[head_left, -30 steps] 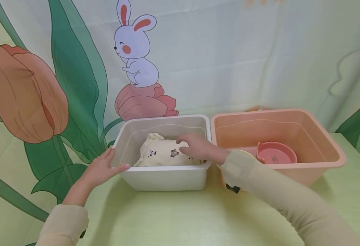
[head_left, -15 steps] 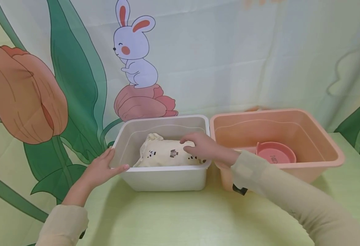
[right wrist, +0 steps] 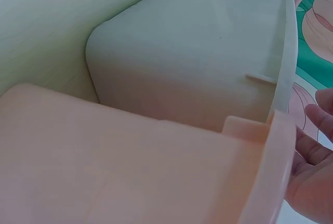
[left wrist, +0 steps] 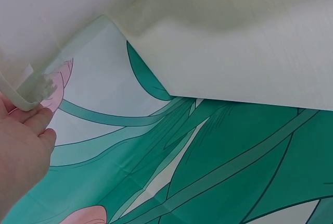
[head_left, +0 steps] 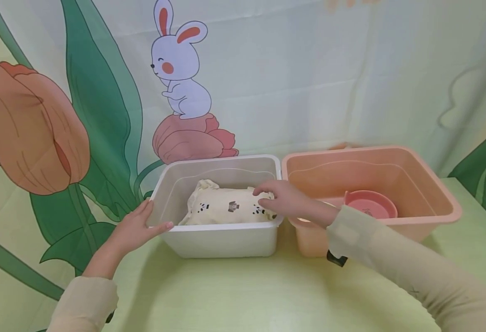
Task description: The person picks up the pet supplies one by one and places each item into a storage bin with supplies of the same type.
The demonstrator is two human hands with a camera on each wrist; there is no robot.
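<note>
My left hand holds the front left corner of a white plastic bin, its thumb along the front rim and its fingers at the left side. In the left wrist view, the fingers bend against the rim's underside. A cream cushion-like cloth bundle printed with small dog faces lies inside the bin, its lower part hidden by the front wall. My right hand hovers over the bin's right rim beside the cushion-like bundle, fingers loosely bent with nothing between them.
An orange bin stands right beside the white one. Inside it lie a round pink dish and something with a pale yellow rim, mostly hidden by my right arm. Both bins rest on a pale green table before a printed curtain.
My right hand has drawn back to the right, off the cushion-like bundle toward the gap between the bins. The left hand and the bundle have stayed put.
</note>
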